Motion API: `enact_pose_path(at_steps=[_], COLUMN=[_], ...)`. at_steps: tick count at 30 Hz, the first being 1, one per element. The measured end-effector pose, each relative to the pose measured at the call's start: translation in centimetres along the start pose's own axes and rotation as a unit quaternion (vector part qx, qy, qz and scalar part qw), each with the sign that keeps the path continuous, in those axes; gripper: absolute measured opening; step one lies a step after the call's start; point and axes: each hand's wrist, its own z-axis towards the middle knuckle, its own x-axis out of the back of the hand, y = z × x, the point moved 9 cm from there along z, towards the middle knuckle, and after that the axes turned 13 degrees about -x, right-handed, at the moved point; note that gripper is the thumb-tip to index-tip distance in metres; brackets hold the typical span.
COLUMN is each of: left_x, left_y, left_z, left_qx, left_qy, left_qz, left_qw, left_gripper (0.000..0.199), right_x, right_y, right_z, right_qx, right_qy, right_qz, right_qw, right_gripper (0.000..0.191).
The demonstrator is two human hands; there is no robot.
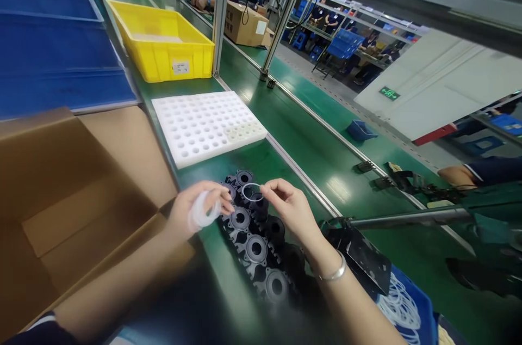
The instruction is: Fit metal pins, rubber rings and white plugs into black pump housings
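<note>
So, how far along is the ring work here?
Done: can't tell whether any black parts already carry rings. In hand: the right hand holds one thin white ring above them; the left hand carries a white bundle, apparently more rings. Left: probably that ring and bundle; loose rings also lie at lower right.

The bin (165,59) is yellow, the perforated tray (191,158) white, the parts (256,248) black.

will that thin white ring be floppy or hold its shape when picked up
The thin white ring probably holds its shape: pinched at one edge by the right hand, it looks round, not drooping. Its slim band suggests it's light and might flex if squeezed.
</note>
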Motion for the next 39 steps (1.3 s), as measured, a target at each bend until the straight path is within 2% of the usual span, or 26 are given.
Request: enact_pose_path(at_steps=[1, 3, 5, 8, 10, 14, 18, 19, 21, 24, 27, 31, 39], left_x=[0.9, 2.1, 2.4, 2.1, 1.2, -1.7, -3.8, -4.1, -4.5, -4.7, -4.9, -5.1, -5.2], left_y=[0.2, 0.9, 1.4, 2.0, 2.2, 0.8, -1.9, -2.4, -2.9, -3.1, -3.2, -3.4, -4.2], left_z=[0.2, 0.8, 1.2, 1.7, 2.0, 2.1, 2.0, 2.0, 2.1, 2.1, 1.9, 1.7, 1.6], left_qx=[0.0, -0.02, -0.036, -0.068, -0.122, -0.238, -0.271, -0.272, -0.276, -0.277, -0.274, -0.262, -0.249], left_qy=[0.02, 0.024, -0.015, -0.091, -0.144, -0.261, -0.344, -0.356, -0.367, -0.379, -0.4, -0.422, -0.423], left_qz=[-0.012, -0.018, 0.008, 0.157, 0.291, 0.462, 0.538, 0.553, 0.575, 0.593, 0.602, 0.607, 0.623], left_qw=[1.0, 0.999, 0.999, 0.981, 0.938, 0.814, 0.72, 0.702, 0.677, 0.654, 0.634, 0.621, 0.61], left_gripper=[0.019, 0.023, 0.027, 0.035, 0.035, 0.032, 0.036, 0.036, 0.035, 0.036, 0.036, 0.038, 0.041], right_x=[-0.2, -0.7, -1.4, -2.3, -2.8, -3.3, -3.2, -3.1, -3.0, -3.9, -5.2, -5.2, -4.1], right_y=[0.2, 0.8, 1.4, 2.1, 2.4, 2.7, 3.1, 3.2, 3.1, 2.1, 1.6, 2.0, 2.5], right_z=[1.1, 3.4, 5.3, 7.3, 7.9, 8.1, 7.8, 7.7, 7.3, 6.0, 4.8, 4.4, 2.8], right_qx=[0.015, 0.035, 0.045, 0.052, 0.054, 0.058, 0.052, 0.05, 0.061, 0.128, 0.174, 0.166, 0.181], right_qy=[0.007, 0.015, 0.026, 0.037, 0.037, 0.032, 0.036, 0.039, 0.036, -0.005, -0.032, -0.01, -0.001], right_qz=[-0.028, -0.074, -0.107, -0.136, -0.142, -0.151, -0.15, -0.145, -0.137, -0.174, -0.295, -0.411, -0.474], right_qw=[0.999, 0.997, 0.993, 0.989, 0.988, 0.986, 0.987, 0.987, 0.988, 0.976, 0.939, 0.896, 0.862], right_gripper=[0.028, 0.025, 0.022, 0.019, 0.017, 0.018, 0.011, 0.007, 0.015, 0.036, 0.048, 0.05, 0.057])
